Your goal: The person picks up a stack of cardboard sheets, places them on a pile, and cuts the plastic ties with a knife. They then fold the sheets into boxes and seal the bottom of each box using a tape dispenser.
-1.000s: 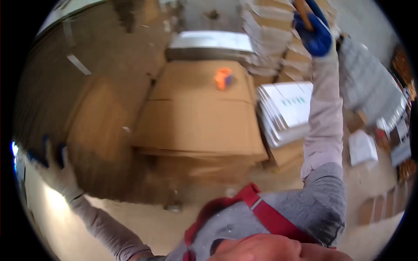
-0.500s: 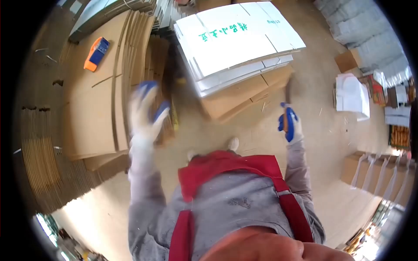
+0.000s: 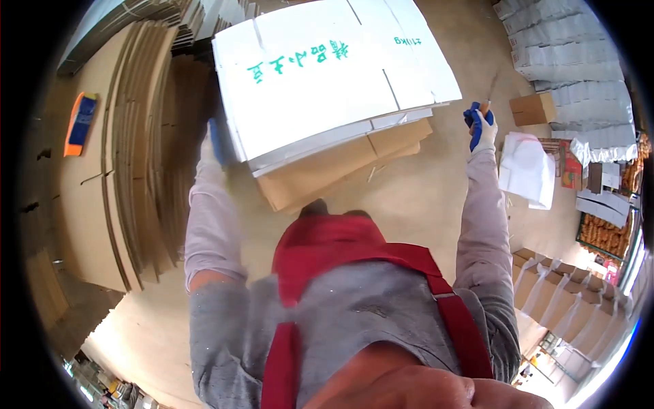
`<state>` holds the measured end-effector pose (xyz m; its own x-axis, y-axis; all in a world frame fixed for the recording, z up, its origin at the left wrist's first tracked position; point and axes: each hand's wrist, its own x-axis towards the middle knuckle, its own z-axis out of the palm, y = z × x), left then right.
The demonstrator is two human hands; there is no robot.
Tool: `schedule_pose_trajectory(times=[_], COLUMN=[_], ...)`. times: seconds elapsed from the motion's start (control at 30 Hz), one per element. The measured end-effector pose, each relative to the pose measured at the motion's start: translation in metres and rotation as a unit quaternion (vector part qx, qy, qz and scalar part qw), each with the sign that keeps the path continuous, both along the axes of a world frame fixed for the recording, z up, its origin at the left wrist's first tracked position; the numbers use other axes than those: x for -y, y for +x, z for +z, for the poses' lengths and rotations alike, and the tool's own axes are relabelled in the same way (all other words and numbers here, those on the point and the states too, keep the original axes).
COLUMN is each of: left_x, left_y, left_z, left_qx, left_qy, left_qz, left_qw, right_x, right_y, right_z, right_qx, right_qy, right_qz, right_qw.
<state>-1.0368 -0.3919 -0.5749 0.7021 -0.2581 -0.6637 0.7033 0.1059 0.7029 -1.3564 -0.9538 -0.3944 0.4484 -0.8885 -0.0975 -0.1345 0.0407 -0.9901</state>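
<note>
A stack of flattened white cardboard boxes (image 3: 306, 102) with green printed characters lies in front of me, on top of brown cardboard sheets (image 3: 340, 167). My left hand (image 3: 212, 144), in a white glove with a blue palm, is beside the stack's left edge. Its fingers point forward, stretched out and somewhat blurred, with nothing seen in them. Off the stack's right side, my right hand (image 3: 482, 129) in a matching glove is closed around the wooden handle of a knife (image 3: 485, 107). The thin blade points forward, away from me, over the floor.
On the left stands a tall pile of brown cardboard (image 3: 85, 204) with an orange and blue tool (image 3: 81, 124) on top. To the right are a white sheet (image 3: 528, 170), a small brown box (image 3: 533, 109), wrapped white bundles (image 3: 565, 54) and a row of strapped cartons (image 3: 565, 293).
I have come nearer to the white stack. My left hand has moved forward to its left side. My right hand has gone forward and outward, still holding the knife.
</note>
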Motion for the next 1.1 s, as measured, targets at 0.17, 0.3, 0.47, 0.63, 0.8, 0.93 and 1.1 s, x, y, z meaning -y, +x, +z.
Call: schedule_pose_trajectory(times=[0.17,0.3,0.47,0.63,0.8,0.93,1.1], left_x=[0.026,0.04,0.025,0.016,0.019,0.01,-0.001], left_y=[-0.022,-0.036,-0.054,-0.08,-0.085,-0.101,-0.178], left_z=[-0.005,0.005,0.0,0.007,-0.007,-0.01,-0.009], left_qx=[-0.028,-0.024,-0.015,-0.019,-0.025,-0.032,-0.062], left_qy=[-0.075,-0.172,-0.151,-0.12,-0.119,-0.118,-0.109], left_qz=[0.035,0.064,0.098,0.129,0.132,0.142,0.184], left_qw=[0.996,0.983,0.984,0.984,0.984,0.982,0.975], right_x=[0.108,0.155,0.169,0.159,0.142,0.132,0.099], right_y=[-0.007,0.027,0.064,0.057,0.06,0.046,-0.011], right_z=[-0.057,-0.121,-0.204,-0.224,-0.25,-0.246,-0.214], right_qx=[-0.059,-0.039,0.006,0.007,0.023,0.032,0.037], right_qy=[0.041,0.155,0.277,0.304,0.312,0.31,0.308], right_qz=[-0.037,0.034,0.094,0.071,0.057,0.037,-0.009], right_qw=[0.997,0.987,0.956,0.95,0.948,0.949,0.951])
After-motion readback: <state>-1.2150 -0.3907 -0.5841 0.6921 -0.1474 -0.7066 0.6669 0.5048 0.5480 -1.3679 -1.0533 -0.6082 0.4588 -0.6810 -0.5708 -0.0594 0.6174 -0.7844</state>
